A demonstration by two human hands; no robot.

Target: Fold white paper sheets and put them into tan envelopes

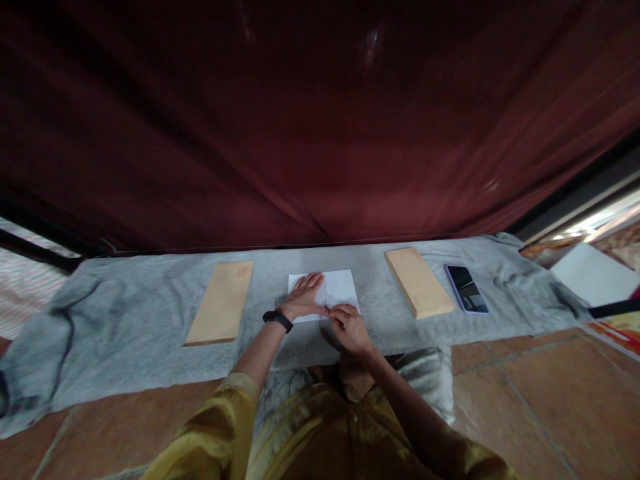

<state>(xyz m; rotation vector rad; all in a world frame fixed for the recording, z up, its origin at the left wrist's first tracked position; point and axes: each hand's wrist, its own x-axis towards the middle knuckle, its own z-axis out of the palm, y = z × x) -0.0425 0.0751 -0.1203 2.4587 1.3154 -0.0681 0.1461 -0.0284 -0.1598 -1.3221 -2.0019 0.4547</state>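
Note:
A white sheet of paper (341, 288) lies in front of me on the grey cloth, partly covered by both hands. My left hand (304, 299), with a black band on its wrist, presses flat on the sheet's left half, fingers spread. At the near edge of the paper, my right hand (349, 327) has its fingers curled in a pinch on that edge, close to my left thumb. Whether the sheet is folded under my fingers is hard to make out. Brown envelopes (223, 300) lie to the left, and a thicker stack of brown envelopes (418, 283) lies to the right.
Beyond the right stack lies a phone (467, 289) in a purple case. The grey cloth (135, 320) covers a long, narrow surface. A dark red curtain (320, 133) hangs right behind it. Brown floor tiles (545, 393) show below, and a white sheet (595, 273) is at far right.

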